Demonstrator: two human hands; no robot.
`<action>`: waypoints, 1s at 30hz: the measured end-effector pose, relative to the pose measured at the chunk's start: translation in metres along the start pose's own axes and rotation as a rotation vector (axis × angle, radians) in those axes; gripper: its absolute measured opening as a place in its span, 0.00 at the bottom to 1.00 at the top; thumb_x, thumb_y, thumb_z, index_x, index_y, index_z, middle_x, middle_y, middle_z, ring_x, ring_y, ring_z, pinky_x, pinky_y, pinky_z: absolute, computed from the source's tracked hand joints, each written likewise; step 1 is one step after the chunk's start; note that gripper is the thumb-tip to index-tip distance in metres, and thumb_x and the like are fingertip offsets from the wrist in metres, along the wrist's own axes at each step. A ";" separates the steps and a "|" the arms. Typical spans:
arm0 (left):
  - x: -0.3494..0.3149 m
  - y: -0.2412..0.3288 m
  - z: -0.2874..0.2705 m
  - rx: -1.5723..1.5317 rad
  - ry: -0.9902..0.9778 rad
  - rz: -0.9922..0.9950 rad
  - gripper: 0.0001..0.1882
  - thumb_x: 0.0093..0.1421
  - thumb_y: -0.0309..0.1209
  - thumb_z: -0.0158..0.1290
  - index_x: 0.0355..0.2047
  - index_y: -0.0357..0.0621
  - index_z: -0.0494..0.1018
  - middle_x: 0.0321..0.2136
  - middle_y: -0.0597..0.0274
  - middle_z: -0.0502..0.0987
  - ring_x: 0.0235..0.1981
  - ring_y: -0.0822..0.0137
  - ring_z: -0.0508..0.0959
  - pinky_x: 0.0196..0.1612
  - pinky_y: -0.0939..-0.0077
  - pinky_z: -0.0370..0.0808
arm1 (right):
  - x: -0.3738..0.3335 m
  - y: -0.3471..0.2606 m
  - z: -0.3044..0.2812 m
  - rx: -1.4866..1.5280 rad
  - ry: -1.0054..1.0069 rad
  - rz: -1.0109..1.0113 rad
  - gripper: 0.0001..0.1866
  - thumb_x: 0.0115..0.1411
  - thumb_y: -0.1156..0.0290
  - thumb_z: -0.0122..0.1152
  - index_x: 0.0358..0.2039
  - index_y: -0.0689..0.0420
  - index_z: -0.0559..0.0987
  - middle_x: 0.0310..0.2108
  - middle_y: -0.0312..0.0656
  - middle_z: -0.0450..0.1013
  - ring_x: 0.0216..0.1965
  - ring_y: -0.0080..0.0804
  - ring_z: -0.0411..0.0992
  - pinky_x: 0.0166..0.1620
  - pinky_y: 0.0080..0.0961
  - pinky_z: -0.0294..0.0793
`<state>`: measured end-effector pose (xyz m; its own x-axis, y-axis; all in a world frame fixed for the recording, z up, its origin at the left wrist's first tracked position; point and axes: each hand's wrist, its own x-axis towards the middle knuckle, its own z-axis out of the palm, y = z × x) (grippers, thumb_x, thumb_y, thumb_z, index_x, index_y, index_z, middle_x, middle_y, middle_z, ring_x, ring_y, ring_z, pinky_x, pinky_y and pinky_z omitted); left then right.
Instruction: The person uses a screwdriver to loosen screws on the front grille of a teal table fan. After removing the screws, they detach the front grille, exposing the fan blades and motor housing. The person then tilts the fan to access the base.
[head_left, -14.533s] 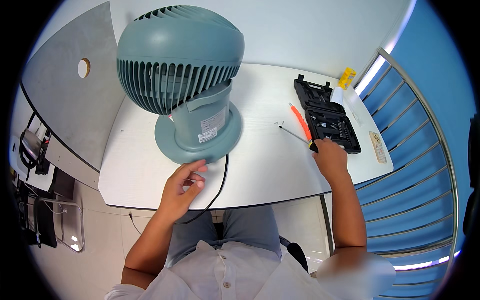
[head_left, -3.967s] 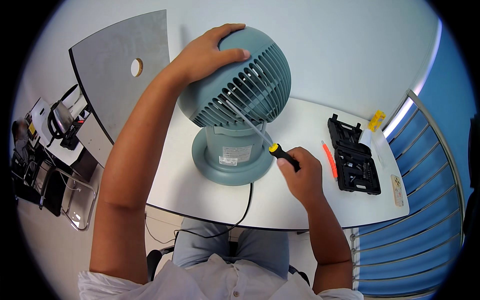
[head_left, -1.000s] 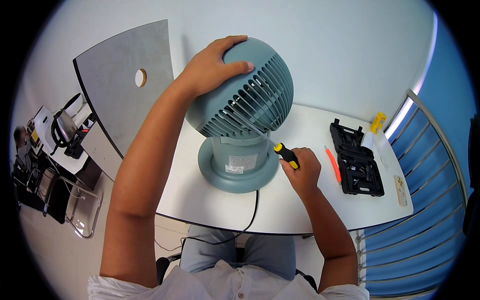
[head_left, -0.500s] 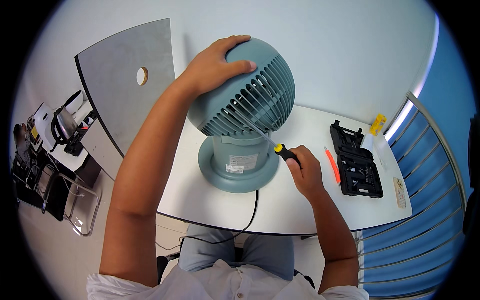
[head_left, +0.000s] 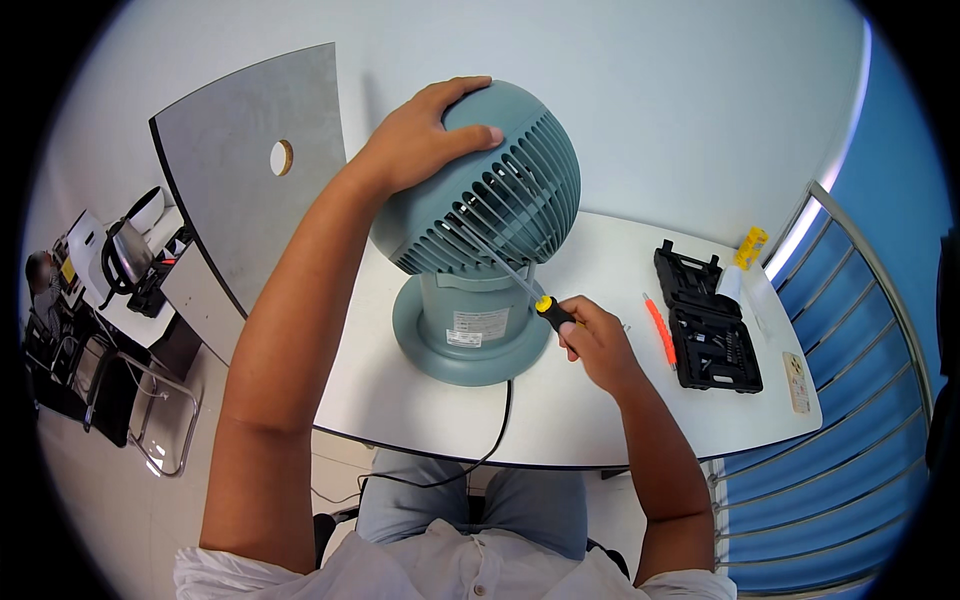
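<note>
A teal-green electric fan (head_left: pixel 480 285) stands on the white table in front of me, its round head tilted and its slatted grille facing right. My left hand (head_left: pixel 420 145) grips the head from the top left, thumb laid across the casing. In my right hand (head_left: pixel 597 345) is a screwdriver (head_left: pixel 553 311) with a black and yellow handle, pinched in closed fingers. Its long metal shaft runs up and left between the grille slats; the tip is hidden in there.
To the right lie an open black tool case (head_left: pixel 712 345), an orange-handled tool (head_left: pixel 660 332) and a yellow object (head_left: pixel 751 248). The fan's black cord (head_left: pixel 500 425) drops over the table's near edge. A metal railing (head_left: pixel 865 255) borders the right side; a grey panel (head_left: pixel 240 120) rises at the left.
My right hand has shifted slightly left and down and regripped the screwdriver handle, with the fingers placed differently. The left hand keeps its hold on the fan head.
</note>
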<state>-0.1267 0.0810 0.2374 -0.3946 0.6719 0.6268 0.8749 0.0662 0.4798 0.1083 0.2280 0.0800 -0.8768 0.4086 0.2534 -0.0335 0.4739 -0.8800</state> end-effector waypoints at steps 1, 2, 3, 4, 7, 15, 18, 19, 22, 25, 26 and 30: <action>0.000 0.000 0.000 -0.006 -0.004 -0.001 0.41 0.47 0.54 0.56 0.60 0.52 0.65 0.59 0.48 0.65 0.57 0.50 0.68 0.59 0.63 0.64 | 0.002 0.003 -0.007 0.028 -0.044 0.032 0.13 0.56 0.66 0.62 0.35 0.62 0.73 0.23 0.43 0.68 0.25 0.27 0.67 0.31 0.24 0.68; 0.000 0.001 0.001 -0.012 -0.007 -0.004 0.41 0.48 0.54 0.56 0.60 0.52 0.65 0.59 0.48 0.65 0.57 0.50 0.68 0.59 0.63 0.64 | 0.003 0.004 -0.011 0.056 -0.091 0.064 0.13 0.56 0.66 0.62 0.34 0.62 0.73 0.23 0.43 0.68 0.25 0.28 0.67 0.31 0.25 0.68; 0.000 0.000 0.001 -0.017 -0.010 -0.007 0.41 0.48 0.54 0.56 0.60 0.52 0.65 0.59 0.48 0.65 0.57 0.50 0.68 0.59 0.63 0.65 | 0.003 0.004 -0.009 -0.066 -0.020 -0.057 0.13 0.55 0.66 0.63 0.33 0.62 0.73 0.24 0.43 0.68 0.25 0.29 0.67 0.31 0.25 0.67; 0.000 -0.001 0.001 -0.022 -0.009 -0.004 0.41 0.48 0.54 0.56 0.60 0.52 0.65 0.59 0.48 0.65 0.57 0.50 0.68 0.59 0.63 0.65 | 0.002 0.004 -0.007 -0.188 0.051 -0.178 0.13 0.54 0.66 0.64 0.31 0.61 0.73 0.25 0.43 0.69 0.24 0.30 0.67 0.30 0.25 0.67; 0.002 -0.001 0.001 -0.035 -0.003 0.000 0.40 0.48 0.54 0.56 0.60 0.51 0.65 0.59 0.48 0.65 0.57 0.50 0.68 0.59 0.64 0.65 | 0.000 0.007 0.008 -0.581 0.331 -0.466 0.15 0.51 0.65 0.67 0.28 0.60 0.71 0.28 0.44 0.69 0.25 0.34 0.68 0.30 0.26 0.67; 0.001 -0.004 0.002 -0.027 0.008 0.028 0.40 0.47 0.53 0.57 0.60 0.51 0.65 0.59 0.48 0.65 0.57 0.51 0.68 0.60 0.64 0.64 | -0.003 -0.005 0.021 -0.373 0.284 -0.108 0.18 0.50 0.66 0.69 0.31 0.58 0.68 0.24 0.44 0.69 0.27 0.35 0.71 0.31 0.28 0.69; -0.001 -0.001 0.001 -0.035 -0.005 -0.010 0.40 0.47 0.53 0.56 0.60 0.51 0.65 0.59 0.49 0.65 0.58 0.51 0.68 0.60 0.64 0.64 | -0.003 -0.011 0.015 -0.225 0.160 0.003 0.15 0.52 0.69 0.65 0.34 0.60 0.69 0.24 0.43 0.69 0.28 0.32 0.71 0.34 0.28 0.69; 0.000 -0.001 0.001 -0.039 -0.001 -0.001 0.40 0.47 0.53 0.56 0.60 0.51 0.65 0.59 0.49 0.65 0.58 0.52 0.68 0.60 0.64 0.64 | -0.001 -0.004 0.010 -0.121 0.113 0.012 0.14 0.53 0.70 0.63 0.35 0.60 0.70 0.25 0.42 0.69 0.29 0.31 0.70 0.34 0.28 0.69; -0.001 -0.002 0.001 -0.043 0.011 0.013 0.40 0.47 0.53 0.56 0.60 0.52 0.65 0.59 0.49 0.65 0.57 0.52 0.68 0.59 0.64 0.65 | 0.003 0.007 -0.011 -0.061 -0.055 -0.048 0.11 0.54 0.73 0.58 0.38 0.61 0.72 0.30 0.41 0.70 0.30 0.27 0.69 0.36 0.25 0.68; 0.000 -0.001 0.001 -0.047 0.008 0.007 0.40 0.47 0.53 0.56 0.60 0.52 0.65 0.58 0.49 0.66 0.56 0.52 0.69 0.59 0.65 0.65 | 0.005 0.005 -0.019 -0.018 -0.148 -0.080 0.11 0.56 0.75 0.55 0.40 0.62 0.74 0.35 0.40 0.70 0.31 0.25 0.67 0.37 0.20 0.66; -0.001 0.000 0.001 -0.053 0.005 0.001 0.40 0.47 0.53 0.56 0.60 0.52 0.66 0.58 0.49 0.66 0.56 0.52 0.69 0.58 0.65 0.66 | 0.003 0.008 -0.018 0.019 -0.154 -0.059 0.12 0.56 0.75 0.55 0.41 0.61 0.74 0.33 0.39 0.70 0.30 0.26 0.67 0.36 0.20 0.66; -0.003 0.002 0.001 -0.037 0.029 0.008 0.39 0.47 0.52 0.56 0.59 0.51 0.66 0.57 0.49 0.67 0.55 0.52 0.71 0.58 0.65 0.66 | 0.000 0.008 -0.017 0.195 -0.173 0.167 0.15 0.55 0.73 0.59 0.44 0.60 0.75 0.27 0.38 0.70 0.25 0.29 0.69 0.32 0.23 0.68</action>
<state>-0.1239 0.0797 0.2360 -0.3957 0.6508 0.6479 0.8673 0.0328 0.4968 0.1166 0.2450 0.0799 -0.9459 0.3219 0.0413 0.0415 0.2462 -0.9683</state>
